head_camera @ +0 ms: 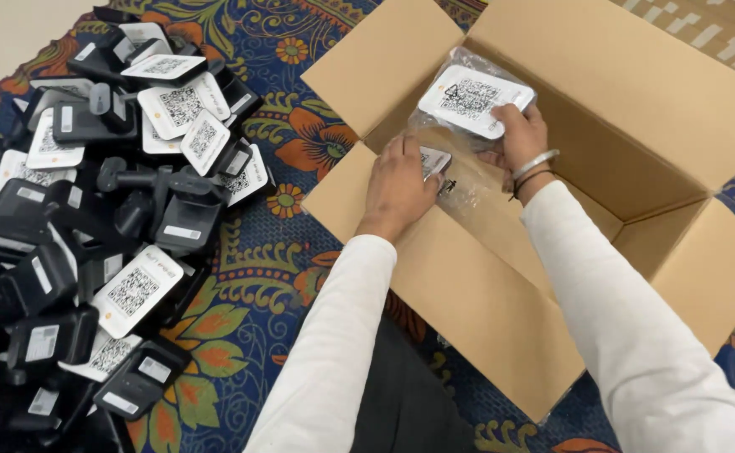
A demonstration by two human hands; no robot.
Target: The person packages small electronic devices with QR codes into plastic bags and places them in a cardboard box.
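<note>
A white-faced device in a clear plastic bag is gripped at its lower right edge by the right hand, fingers curled around it. A bangle and a dark band are worn on that wrist. The left hand is laid palm-down over the near wall of the box, its fingers closed on the bag beside a smaller white-faced piece; how firmly the bag is pinched cannot be told. Both hands and the bagged device are held inside the open cardboard box, up against its far left corner, with the device raised above the box floor. The flaps of the box are folded outward. Long white sleeves are worn on both arms. The box is set on a patterned floral rug. To the left, well apart from the hands, a large pile of black devices with white code-printed faces is heaped on the rug.
</note>
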